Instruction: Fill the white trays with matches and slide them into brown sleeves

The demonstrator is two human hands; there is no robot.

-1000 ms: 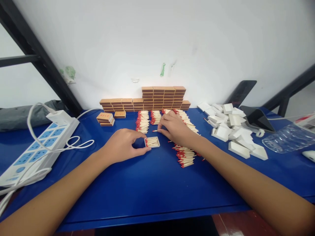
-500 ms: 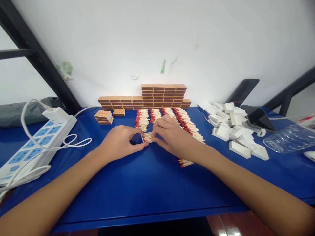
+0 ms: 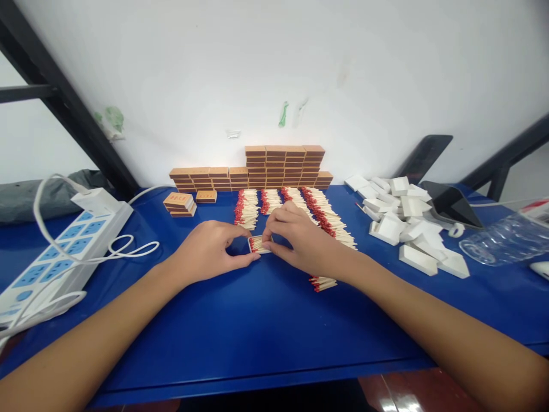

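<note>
A small white matchbox tray (image 3: 256, 244) full of red-tipped matches sits on the blue table (image 3: 257, 332) between my hands. My left hand (image 3: 210, 250) pinches its left end with thumb and fingers. My right hand (image 3: 300, 240) covers its right end, fingers curled and pressed against the tray. Rows of loose red-tipped matches (image 3: 249, 207) lie just behind, and more matches (image 3: 330, 220) run along the right of my right hand.
Brown closed matchboxes (image 3: 266, 169) are stacked against the white wall, with a few more matchboxes (image 3: 180, 203) at the left. A heap of empty white trays (image 3: 403, 223) lies right. A power strip (image 3: 68, 246) with white cable is at the left; a phone (image 3: 450, 206) and clear plastic (image 3: 506, 240) are far right.
My right hand came back from the loose matches to the tray and closed on its right end. The left hand kept its hold.
</note>
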